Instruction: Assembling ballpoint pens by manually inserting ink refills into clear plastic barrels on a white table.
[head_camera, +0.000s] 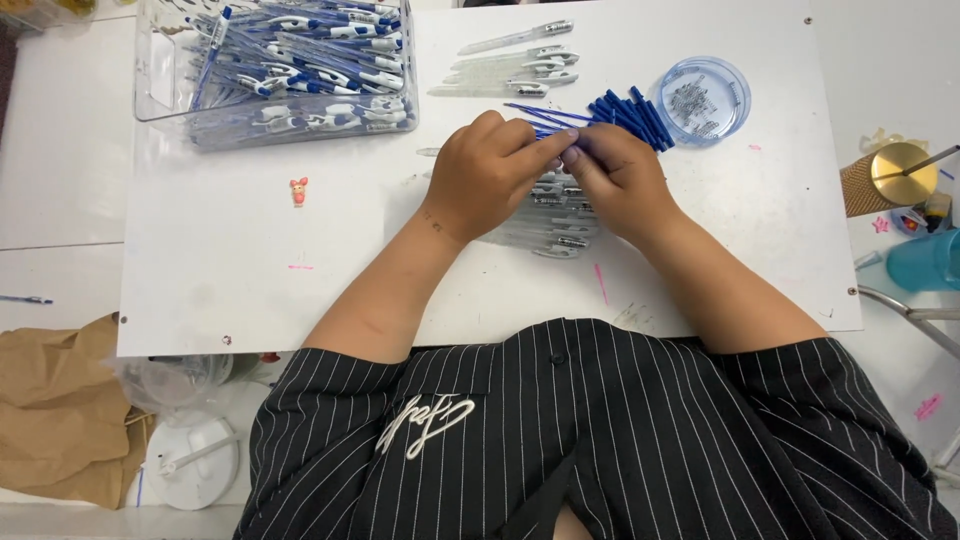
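Note:
My left hand (487, 172) and my right hand (618, 178) meet fingertip to fingertip over the white board (250, 250), pinching a thin blue pen refill (535, 114) between them. Beneath both hands lies a heap of clear pen barrels (555, 228), partly hidden. Just beyond my right hand is a pile of blue refills (630, 117). A few clear barrels with clips (520, 65) lie in a row farther back.
A clear plastic bin (275, 70) of assembled blue-and-white pens stands at the back left. A round clear dish (702, 100) of small springs sits at the back right. A tiny pink figure (298, 190), brown paper bag (60, 410), gold-topped cup (890, 178) and teal cup (925, 260) surround the board.

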